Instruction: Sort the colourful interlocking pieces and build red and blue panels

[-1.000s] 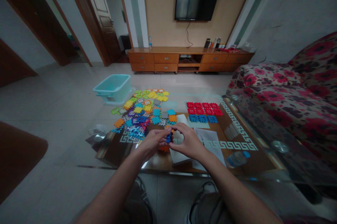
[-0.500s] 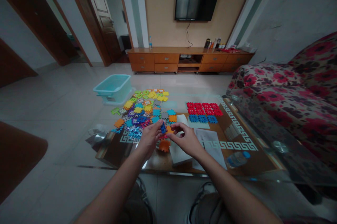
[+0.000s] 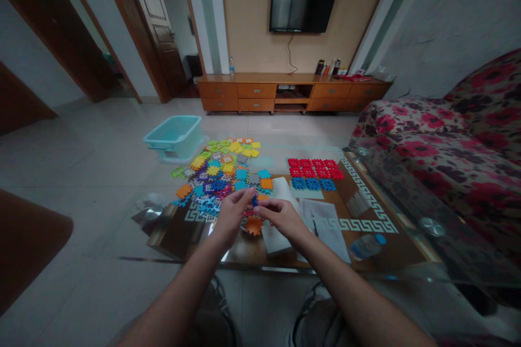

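Observation:
A small blue interlocking tile (image 3: 255, 200) is held up over the near part of the glass table. My left hand (image 3: 236, 210) pinches it from the left. From the right, my right hand (image 3: 280, 216) has its thumb and fingertips closed at the tile's edge; the fingers partly hide it. Just below lies an orange notched tile (image 3: 254, 226). Left of and beyond my hands spreads a pile of mixed coloured tiles (image 3: 215, 184). Rows of red tiles (image 3: 315, 168) lie at the right, with a row of blue tiles (image 3: 313, 184) in front of them.
A white box (image 3: 279, 241) and a sheet of paper (image 3: 325, 227) with a pen lie under or on the glass. A water bottle (image 3: 366, 247) rests near the front right. Past the table's left side stands a turquoise tub (image 3: 175, 138); a flowered sofa (image 3: 439, 146) borders the right.
My right hand has closed in, its fingers moving left and down onto the blue tile. The tile now appears turned more edge-on. My left hand keeps its pinch.

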Motion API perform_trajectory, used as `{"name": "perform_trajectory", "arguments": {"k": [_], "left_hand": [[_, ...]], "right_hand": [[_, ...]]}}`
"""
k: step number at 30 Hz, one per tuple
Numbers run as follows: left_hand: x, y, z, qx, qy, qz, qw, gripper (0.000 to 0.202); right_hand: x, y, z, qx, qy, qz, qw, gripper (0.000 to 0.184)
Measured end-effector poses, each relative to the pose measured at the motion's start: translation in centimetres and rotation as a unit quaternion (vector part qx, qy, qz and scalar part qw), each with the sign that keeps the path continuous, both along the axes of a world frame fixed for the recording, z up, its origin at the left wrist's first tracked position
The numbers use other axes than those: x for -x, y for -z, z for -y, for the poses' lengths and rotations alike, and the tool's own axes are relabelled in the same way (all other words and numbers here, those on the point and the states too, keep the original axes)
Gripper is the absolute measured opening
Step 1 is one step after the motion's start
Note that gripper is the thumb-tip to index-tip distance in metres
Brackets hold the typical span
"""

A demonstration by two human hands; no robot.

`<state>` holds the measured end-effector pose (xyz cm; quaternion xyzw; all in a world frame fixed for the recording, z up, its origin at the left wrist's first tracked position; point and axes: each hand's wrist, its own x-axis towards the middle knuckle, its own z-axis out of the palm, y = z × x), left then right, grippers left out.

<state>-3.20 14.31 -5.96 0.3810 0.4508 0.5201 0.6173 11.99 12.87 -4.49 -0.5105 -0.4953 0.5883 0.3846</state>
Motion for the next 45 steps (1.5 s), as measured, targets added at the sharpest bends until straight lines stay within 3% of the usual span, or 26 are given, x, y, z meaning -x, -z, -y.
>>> {"name": "perform_trajectory", "arguments": {"k": [45], "left_hand": [[-0.3, -0.8, 0.3, -0.005, -0.018, 0.005, 1.0, 0.042]], "right_hand": [[0.2, 1.2, -0.3, -0.013, 0.029, -0.01, 0.999, 0.038]]}}
